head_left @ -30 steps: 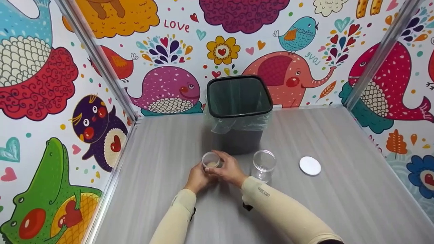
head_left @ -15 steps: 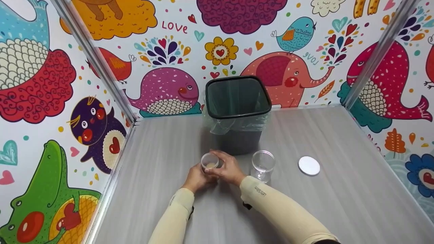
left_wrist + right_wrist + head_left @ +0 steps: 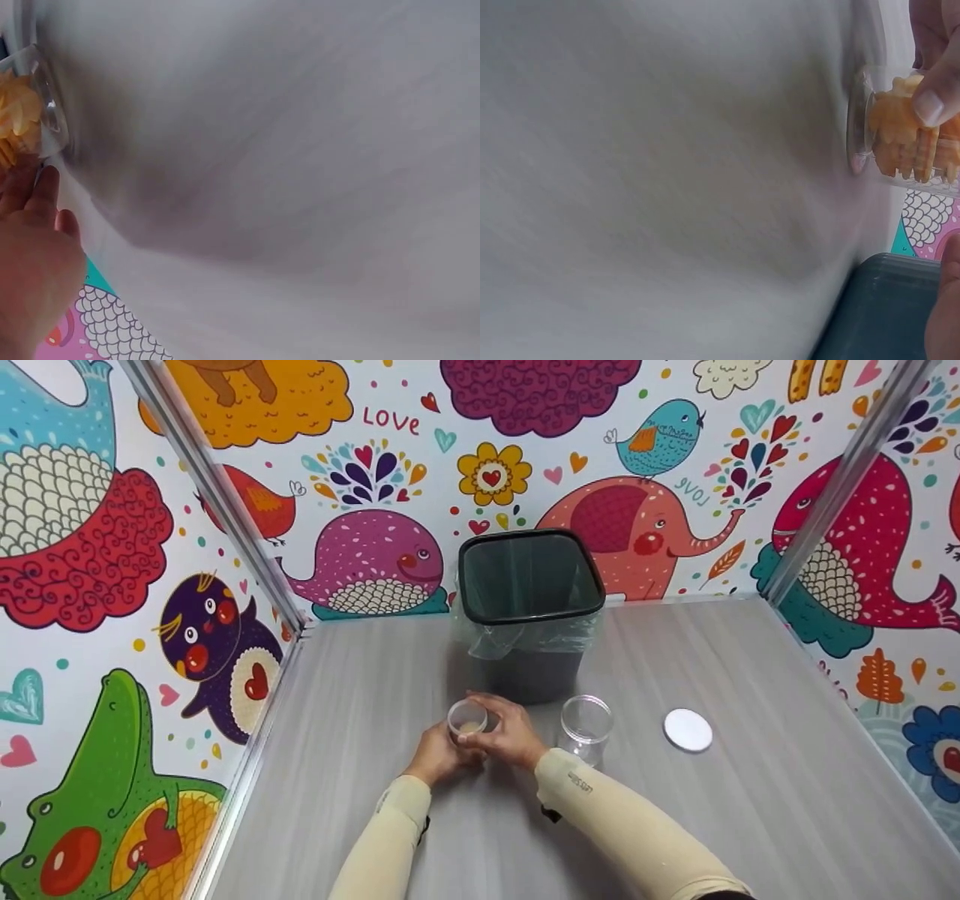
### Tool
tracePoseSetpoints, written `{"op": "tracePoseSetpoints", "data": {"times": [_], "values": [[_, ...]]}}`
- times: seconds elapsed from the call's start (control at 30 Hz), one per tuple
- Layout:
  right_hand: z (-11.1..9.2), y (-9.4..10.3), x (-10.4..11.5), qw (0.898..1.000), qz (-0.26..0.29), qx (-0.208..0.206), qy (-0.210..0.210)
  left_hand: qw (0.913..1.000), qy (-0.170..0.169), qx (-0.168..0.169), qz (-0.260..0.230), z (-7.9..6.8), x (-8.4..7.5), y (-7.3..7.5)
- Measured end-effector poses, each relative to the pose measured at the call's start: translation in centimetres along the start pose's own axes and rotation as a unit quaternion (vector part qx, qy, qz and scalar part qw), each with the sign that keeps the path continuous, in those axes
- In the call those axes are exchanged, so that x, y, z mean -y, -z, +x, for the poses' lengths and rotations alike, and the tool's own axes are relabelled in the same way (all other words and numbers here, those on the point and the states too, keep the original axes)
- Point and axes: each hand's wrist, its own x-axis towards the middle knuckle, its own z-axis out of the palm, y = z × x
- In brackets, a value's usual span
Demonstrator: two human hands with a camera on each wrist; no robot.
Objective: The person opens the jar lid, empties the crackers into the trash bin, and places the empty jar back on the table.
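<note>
Between both hands is a small clear plastic jar (image 3: 468,711), its round mouth facing up. Its base looks to be on or close to the table in the right wrist view. Orange-yellow crackers (image 3: 895,120) fill part of it, also showing in the left wrist view as snack pieces (image 3: 19,112). My left hand (image 3: 437,754) holds the jar's near left side. From the right, my right hand (image 3: 516,735) grips it, with the thumb on the near wall and fingers behind. A second clear jar (image 3: 587,724), lidless, stands just right of the right hand.
Behind the hands stands a dark bin (image 3: 529,671) lined with a clear bag, its mouth open. A round white lid (image 3: 688,730) lies flat to the right on the grey table (image 3: 337,697). Printed walls (image 3: 420,457) with metal corner posts enclose the table.
</note>
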Motion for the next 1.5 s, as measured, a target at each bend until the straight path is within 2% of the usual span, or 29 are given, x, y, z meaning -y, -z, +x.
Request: {"op": "tracePoseSetpoints", "data": {"times": [0.27, 0.4, 0.47, 0.53, 0.63, 0.77, 0.87, 1.03, 1.17, 1.23, 1.33, 1.5], "values": [[-0.3, -0.3, 0.2, 1.0, 0.012, -0.001, 0.003, 0.9993, -0.017, -0.012, 0.031, 0.0, 0.0, 0.0], [-0.9, -1.1, 0.6, 1.0, 0.024, -0.015, -0.001, 0.997, -0.051, -0.03, 0.049, -0.2, 0.3, 0.0], [-1.1, -1.5, 0.8, 0.999, 0.03, -0.024, -0.013, 0.9954, -0.074, -0.033, 0.05, -0.3, 0.5, 0.0], [-1.1, -1.8, 0.8, 0.998, 0.037, -0.033, -0.024, 0.9952, -0.083, -0.032, 0.04, -0.4, 0.6, 0.0], [-1.0, -2.0, 0.9, 0.997, 0.057, -0.042, -0.041, 0.9963, -0.079, -0.023, 0.023, -0.4, 0.7, 0.0], [-0.7, -1.9, 0.8, 0.991, 0.113, -0.043, -0.053, 0.9987, -0.051, -0.008, 0.001, -0.4, 0.7, 0.1], [-0.4, -1.5, 0.7, 0.989, 0.134, -0.032, -0.048, 0.9996, -0.027, 0.005, -0.007, -0.2, 0.5, 0.2], [0.0, -0.6, 0.3, 0.99, 0.134, 0.023, -0.046, 0.9996, -0.004, 0.027, 0.002, 0.1, 0.3, 0.3], [0.1, -0.2, 0.4, 0.988, 0.132, 0.062, -0.046, 0.9996, -0.003, 0.023, 0.013, 0.0, 0.2, 0.3], [0.0, -0.2, 0.5, 0.99, 0.127, 0.051, -0.037, 0.9995, -0.008, 0.019, 0.023, -0.1, 0.2, 0.2], [-0.5, -0.6, 0.8, 0.991, 0.131, 0.006, -0.025, 0.9992, -0.015, 0.016, 0.033, -0.2, 0.1, 0.1], [-1.4, -1.6, 1.2, 0.989, 0.139, -0.047, -0.03, 0.9987, -0.038, -0.002, 0.034, -0.2, 0.3, 0.0]]}}
